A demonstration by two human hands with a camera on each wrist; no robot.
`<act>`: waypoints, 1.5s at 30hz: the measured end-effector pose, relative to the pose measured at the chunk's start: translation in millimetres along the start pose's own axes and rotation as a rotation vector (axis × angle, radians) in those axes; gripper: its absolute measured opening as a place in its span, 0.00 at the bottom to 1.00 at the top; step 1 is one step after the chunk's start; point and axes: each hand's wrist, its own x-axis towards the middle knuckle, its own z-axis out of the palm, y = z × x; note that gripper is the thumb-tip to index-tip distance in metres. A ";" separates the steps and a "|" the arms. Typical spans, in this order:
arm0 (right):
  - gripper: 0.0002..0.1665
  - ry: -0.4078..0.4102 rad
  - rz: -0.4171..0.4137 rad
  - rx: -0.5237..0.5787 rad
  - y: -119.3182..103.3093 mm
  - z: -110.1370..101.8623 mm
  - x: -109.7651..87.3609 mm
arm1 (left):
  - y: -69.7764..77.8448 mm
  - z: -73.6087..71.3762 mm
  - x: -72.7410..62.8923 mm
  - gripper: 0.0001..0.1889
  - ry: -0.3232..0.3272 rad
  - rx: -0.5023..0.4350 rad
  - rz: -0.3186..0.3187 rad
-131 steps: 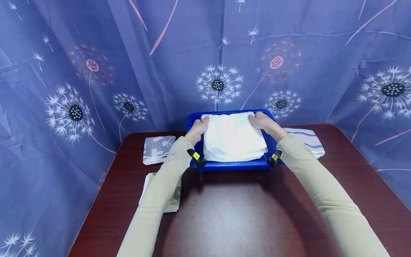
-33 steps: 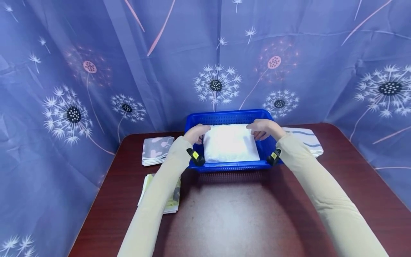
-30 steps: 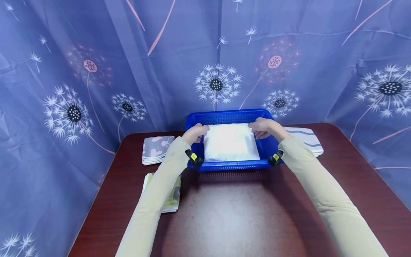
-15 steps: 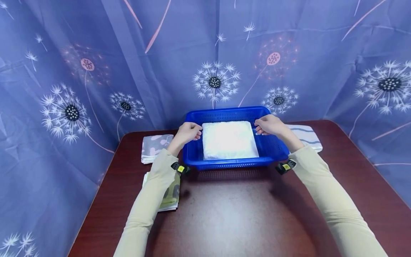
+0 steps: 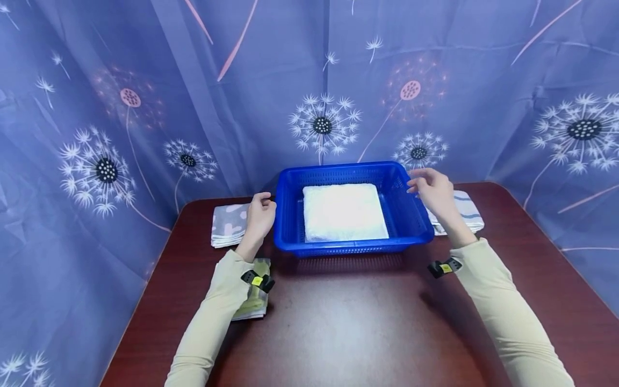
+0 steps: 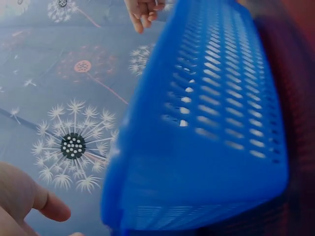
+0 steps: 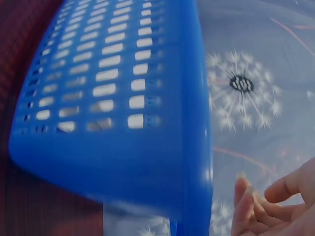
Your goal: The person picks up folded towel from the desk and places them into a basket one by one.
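Note:
A folded white towel (image 5: 344, 212) lies flat inside a blue perforated plastic basket (image 5: 358, 245), toward its left side. My left hand (image 5: 261, 215) is just outside the basket's left rim with loosely bent fingers and nothing in them. Past the right rim, my right hand (image 5: 433, 192) is raised, fingers relaxed and holding nothing. In the left wrist view the basket's holed wall (image 6: 197, 162) fills the middle, with my left thumb (image 6: 51, 206) to its left. The right wrist view has my right fingers (image 7: 246, 206) beside the basket's rim (image 7: 197, 147).
A grey and pink folded towel (image 5: 227, 223) lies left of the basket, partly behind my left hand. Nearer is a green patterned folded towel (image 5: 256, 301), partly under my left forearm. A white towel with blue-grey stripes (image 5: 468, 209) is at the right. A dandelion-print curtain (image 5: 242, 107) hangs behind the table (image 5: 348, 322).
The white towel was lowered into the basket between both hands and let go. My hands have since drawn apart, left hand leftward and right hand rightward, to outside the rims.

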 end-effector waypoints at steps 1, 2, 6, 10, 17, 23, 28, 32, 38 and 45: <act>0.21 0.025 0.002 0.024 2.8 -2.8 0.7 | -2.0 -0.3 -1.0 0.23 -0.013 0.003 -0.022; 0.21 0.047 0.011 0.045 5.5 -5.8 1.4 | -3.9 -0.4 -1.7 0.24 -0.027 0.003 -0.042; 0.21 0.075 0.065 0.086 17.7 -18.4 4.1 | -11.7 -2.2 -6.1 0.27 -0.120 -0.026 -0.141; 0.22 0.044 0.147 0.142 33.2 -27.9 5.9 | -18.7 -4.4 -10.9 0.28 -0.217 -0.115 -0.219; 0.22 0.022 0.254 0.155 68.6 -37.0 9.1 | -25.7 -1.2 -15.0 0.29 -0.275 -0.197 -0.192; 0.27 0.058 0.359 0.072 99.2 -43.1 14.2 | -33.5 3.6 -15.2 0.29 -0.313 -0.200 -0.201; 0.29 0.122 0.402 -0.180 119.0 -52.1 16.8 | -34.5 4.7 -13.3 0.31 -0.311 -0.185 -0.209; 0.30 0.154 0.446 -0.247 133.1 -56.0 17.9 | -33.8 5.6 -12.9 0.31 -0.299 -0.187 -0.205; 0.32 0.152 0.528 -0.271 149.6 -54.9 17.2 | -35.8 9.4 -15.9 0.27 -0.253 -0.196 -0.185; 0.33 0.078 0.505 -0.369 161.5 -53.3 22.7 | -36.8 12.8 -16.2 0.29 -0.226 -0.158 -0.182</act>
